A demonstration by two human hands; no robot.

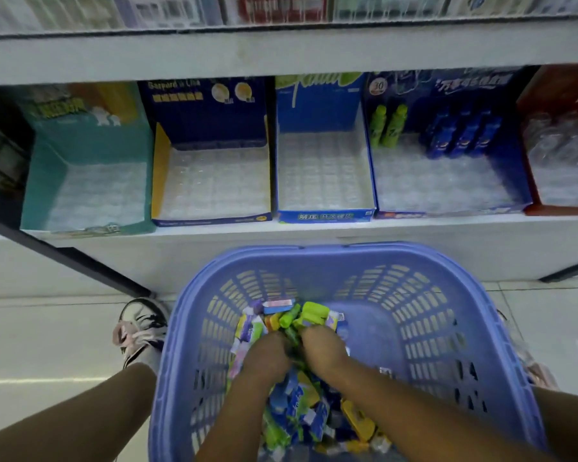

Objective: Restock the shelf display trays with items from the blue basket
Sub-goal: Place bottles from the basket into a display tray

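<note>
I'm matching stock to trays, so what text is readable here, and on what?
"30": round badge on the dark blue cardboard tray holding bottles.
"Gaspard": backboard of the navy-and-yellow cardboard tray; following words blurred.
Chinese lettering on the front lip of the bright blue tray: too blurred.
Wrappers in the blue plastic basket: too small.

The upper shelf (281,51) overhangs open trays (161,168); bottles (461,135) block one's back.
</note>
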